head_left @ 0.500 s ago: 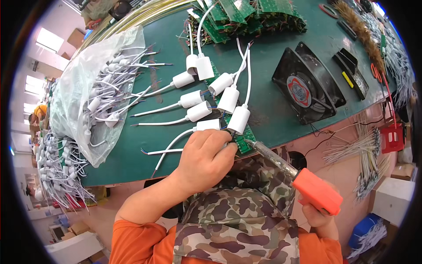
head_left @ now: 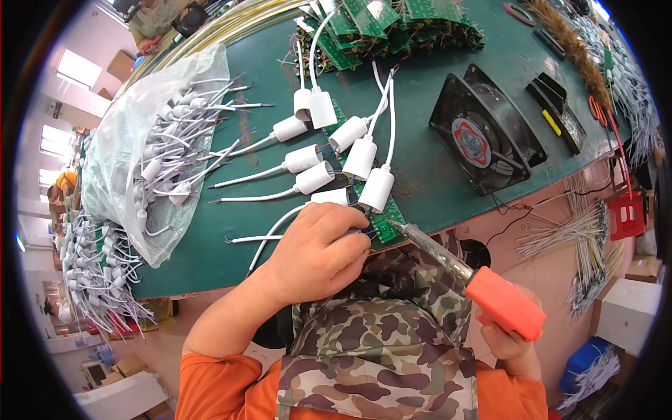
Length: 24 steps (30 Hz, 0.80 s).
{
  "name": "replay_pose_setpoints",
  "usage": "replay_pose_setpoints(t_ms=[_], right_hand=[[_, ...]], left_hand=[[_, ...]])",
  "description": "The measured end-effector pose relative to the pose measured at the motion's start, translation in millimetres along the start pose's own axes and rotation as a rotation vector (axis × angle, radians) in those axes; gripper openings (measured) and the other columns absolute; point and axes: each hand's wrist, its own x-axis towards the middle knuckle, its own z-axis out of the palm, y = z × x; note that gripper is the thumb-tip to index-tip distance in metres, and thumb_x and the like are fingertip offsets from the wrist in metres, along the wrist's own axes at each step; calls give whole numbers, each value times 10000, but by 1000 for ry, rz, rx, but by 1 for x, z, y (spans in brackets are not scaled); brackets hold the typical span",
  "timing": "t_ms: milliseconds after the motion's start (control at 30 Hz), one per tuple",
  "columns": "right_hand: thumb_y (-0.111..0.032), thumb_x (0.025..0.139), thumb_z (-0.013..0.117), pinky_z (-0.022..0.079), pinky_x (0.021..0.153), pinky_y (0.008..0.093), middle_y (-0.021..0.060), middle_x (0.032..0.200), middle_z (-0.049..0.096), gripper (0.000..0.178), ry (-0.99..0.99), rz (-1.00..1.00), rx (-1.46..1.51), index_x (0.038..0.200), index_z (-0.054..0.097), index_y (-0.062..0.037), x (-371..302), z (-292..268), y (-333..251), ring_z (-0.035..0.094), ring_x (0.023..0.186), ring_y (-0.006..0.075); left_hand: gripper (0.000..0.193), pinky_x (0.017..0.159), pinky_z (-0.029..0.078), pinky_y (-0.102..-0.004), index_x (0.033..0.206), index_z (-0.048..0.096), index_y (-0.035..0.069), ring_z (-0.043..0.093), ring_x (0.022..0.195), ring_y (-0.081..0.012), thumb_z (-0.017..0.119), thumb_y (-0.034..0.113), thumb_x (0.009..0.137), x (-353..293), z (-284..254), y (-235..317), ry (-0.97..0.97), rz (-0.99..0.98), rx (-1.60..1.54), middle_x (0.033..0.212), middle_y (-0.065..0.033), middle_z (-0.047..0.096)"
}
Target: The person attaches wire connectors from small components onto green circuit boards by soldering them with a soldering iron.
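Note:
My left hand (head_left: 318, 245) is closed in a pinch at the near end of a narrow green circuit board (head_left: 388, 222). A thin bluish wire shows at its fingertips; a white cylindrical cap (head_left: 330, 197) with a white cable lies just beyond the knuckles. My right hand (head_left: 507, 336) grips the orange-red handle of a soldering iron (head_left: 505, 302). The iron's tip touches or hovers just over the board, close to the left fingertips. Several more white caps with cables lie along both sides of the board, one white cap (head_left: 376, 190) standing tilted over it.
A black fan (head_left: 483, 133) stands on the green table (head_left: 280, 63) to the right. Beyond lies a pile of green circuit boards (head_left: 420, 28). A clear plastic bag (head_left: 119, 154) with many corded white caps rests at left. A black holder (head_left: 560, 115) sits at far right.
The view has shifted slightly, so the table things sit a little farther left. Both hands and the soldering iron stay almost in place.

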Motion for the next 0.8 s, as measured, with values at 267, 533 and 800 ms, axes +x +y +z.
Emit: replay_pose_setpoints(t_ms=[267, 533, 800], right_hand=[[-218, 810, 830, 557, 623, 356, 115, 946, 732, 571, -139, -160, -48, 1268, 586, 19, -3, -12, 14, 711, 691, 275], [-261, 891, 748, 510, 591, 339, 52, 748, 661, 223, -19, -7, 51, 850, 689, -50, -2, 4, 6, 645, 646, 228], [-190, 878, 743, 509, 602, 327, 55, 768, 657, 150, -57, -6, 51, 849, 684, -55, 3, 5, 2, 641, 648, 213]], left_hand=[[222, 752, 462, -412, 869, 662, 81, 608, 854, -285, 777, 5, 694, 1, 16, 7, 175, -101, 81, 999, -65, 639], [239, 743, 452, -415, 845, 645, 78, 598, 844, -287, 763, -11, 658, 4, 21, 8, 173, -99, 151, 965, -59, 624], [234, 729, 441, -411, 839, 643, 76, 598, 852, -285, 762, -2, 652, 6, 16, 8, 131, -102, 139, 948, -59, 619]])
